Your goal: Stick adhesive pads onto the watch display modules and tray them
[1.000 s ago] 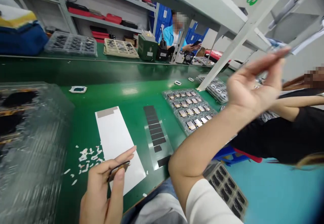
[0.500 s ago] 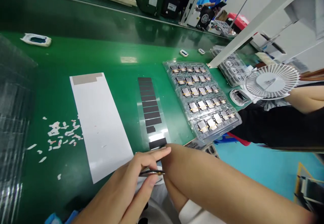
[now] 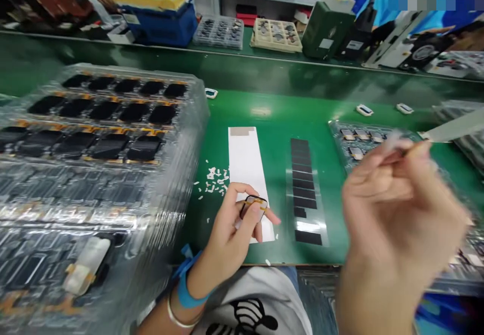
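My left hand (image 3: 242, 224), wearing a blue wristband, grips a small display screen (image 3: 259, 205) with a dark rim and an orange flex strip. It hovers over the lower part of a white paper sheet (image 3: 245, 161). My right hand (image 3: 397, 199) is raised close to the camera, blurred by motion. Thumb and fingers pinch a small pale, translucent piece (image 3: 395, 139) whose kind I cannot make out. Between the hands lies a clear strip of black rectangular stickers (image 3: 302, 178). Behind my right hand is a clear tray of silvery modules (image 3: 355, 153), partly covered.
Tall stacked clear trays with black screens (image 3: 134, 113) fill the left side; one pale-backed piece (image 3: 88, 264) lies in front. White scraps (image 3: 215, 179) are scattered beside the sheet. Boxes, a blue bin (image 3: 166, 24) and parts trays (image 3: 278, 35) line the back ledge.
The view has swung left, bringing the tray stack into sight. My right arm, earlier stretched low across my left hand, is now lifted at the right. The screen stays in my left hand.
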`<state>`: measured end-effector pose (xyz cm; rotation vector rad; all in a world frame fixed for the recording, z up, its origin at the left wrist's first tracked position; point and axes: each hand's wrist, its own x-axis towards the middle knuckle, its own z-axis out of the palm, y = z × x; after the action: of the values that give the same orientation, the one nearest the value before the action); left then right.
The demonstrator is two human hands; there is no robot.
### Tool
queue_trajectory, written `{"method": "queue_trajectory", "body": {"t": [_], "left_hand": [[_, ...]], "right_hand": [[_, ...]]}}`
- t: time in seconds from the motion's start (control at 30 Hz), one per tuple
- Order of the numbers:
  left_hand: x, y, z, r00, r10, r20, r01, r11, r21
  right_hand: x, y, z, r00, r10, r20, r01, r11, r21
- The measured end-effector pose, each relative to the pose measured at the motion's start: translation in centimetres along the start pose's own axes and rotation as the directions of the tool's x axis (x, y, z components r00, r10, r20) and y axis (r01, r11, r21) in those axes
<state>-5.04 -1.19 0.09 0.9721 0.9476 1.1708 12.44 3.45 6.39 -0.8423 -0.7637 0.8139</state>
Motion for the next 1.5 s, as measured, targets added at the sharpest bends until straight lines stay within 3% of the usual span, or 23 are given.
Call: {"method": "queue_trajectory", "body": {"t": [0.07, 0.17, 0.3, 0.6, 1.0, 1.23, 1.5], "left_hand": [[0.0, -0.1, -0.1, 1.0, 0.008, -0.006, -0.009, 0.999, -0.046], [-0.2, -0.4, -0.3, 1.0, 0.002, -0.013, -0.004, 0.995, -0.097], [-0.4, -0.7, -0.7, 1.0, 0.026, 0.005, -0.024, 0.985, -0.17], [-0.5, -0.7, -0.6, 1.0, 0.015, 0.023, -0.012, 0.989, -0.146], [-0.5, -0.6, -0.2, 1.0, -0.009, -0.026, 0.005, 0.986, -0.166], [-0.5, -0.7, -0.3, 1.0, 0.0, -0.027, -0.004, 0.988, -0.155], [-0.4, -0.6, -0.2, 0.999, -0.004, -0.043, -0.002, 0.989, -0.147]], "right_hand": [[-2.3, 1.6, 0.5, 0.996, 0.067, 0.051, -0.07, 0.995, 0.064], [-5.7, 4.0, 0.7, 0.983, 0.086, 0.161, -0.072, 0.993, -0.09], [-8.0, 5.6, 0.5, 0.985, 0.078, 0.153, -0.058, 0.989, -0.133], [-9.1, 6.8, 1.2, 0.999, 0.035, 0.025, -0.034, 0.998, -0.051], [-9.6, 7.5, 1.6, 0.999, -0.026, 0.022, 0.027, 0.999, -0.042], [-9.5, 7.4, 1.6, 0.999, 0.049, 0.004, -0.049, 0.998, -0.044], [-9.7, 7.6, 1.6, 1.0, 0.019, -0.017, -0.02, 0.996, -0.09]]}}
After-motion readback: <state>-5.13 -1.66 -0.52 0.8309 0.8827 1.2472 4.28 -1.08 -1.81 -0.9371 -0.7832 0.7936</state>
